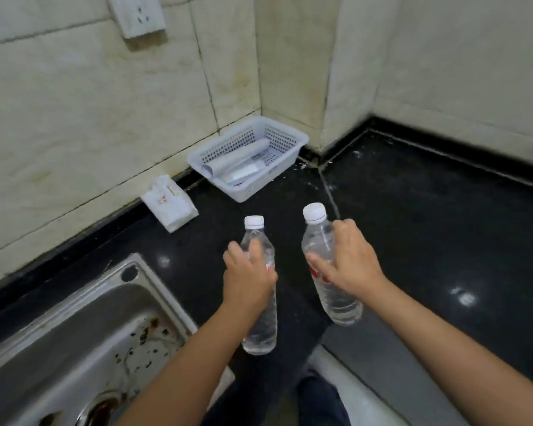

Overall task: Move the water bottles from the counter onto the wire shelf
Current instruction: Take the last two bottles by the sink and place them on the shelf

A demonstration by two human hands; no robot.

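Observation:
Two clear water bottles with white caps are in view over the black counter. My left hand is wrapped around the middle of the left bottle, which stands about upright. My right hand grips the right bottle around its red label; that bottle leans to the left at the top. Both bottle bases hang near the counter's front edge. I cannot tell whether either base touches the counter. No wire shelf is in view.
A steel sink lies at the lower left. A white plastic basket with a paper roll sits in the back corner. A white tissue pack lies against the tiled wall. A wall socket is at the upper left.

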